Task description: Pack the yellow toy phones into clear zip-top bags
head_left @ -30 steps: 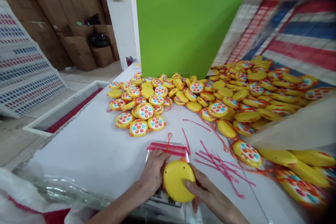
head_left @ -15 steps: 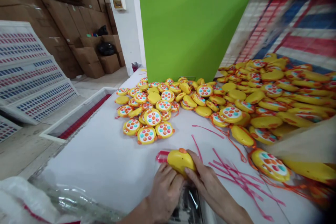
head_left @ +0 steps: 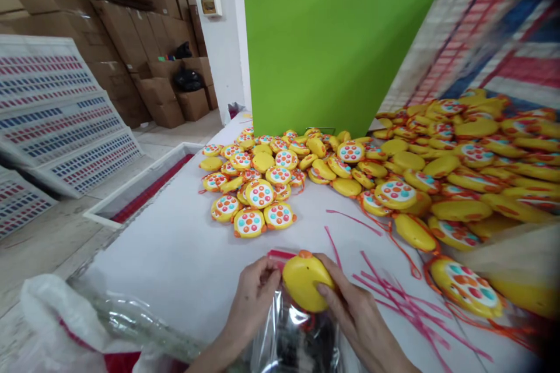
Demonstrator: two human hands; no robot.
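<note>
My right hand (head_left: 361, 312) is closed round a yellow duck-like toy (head_left: 307, 282), its plain back turned up and an orange tip at the top. Just left of it, my left hand (head_left: 249, 300) pinches the pink-edged mouth of a clear plastic bag (head_left: 268, 332). The bag lies under the toy and stretches toward me, with something dark showing through it. A pink strip (head_left: 280, 254) of its edge shows behind the toy. Whether the toy is partly inside the bag, I cannot tell.
More yellow toys with coloured buttons (head_left: 261, 193) lie ahead, and a large heap (head_left: 459, 169) fills the right. Loose pink ties (head_left: 406, 303) are scattered right of my hands. A green board (head_left: 341, 41) stands behind. Plastic wrapping (head_left: 131, 315) lies at left, beyond it white crates (head_left: 79, 128).
My left hand has moved left, away from the toy, and now grips the bag's edge. The toy has turned slightly in my right hand, and more of the bag shows.
</note>
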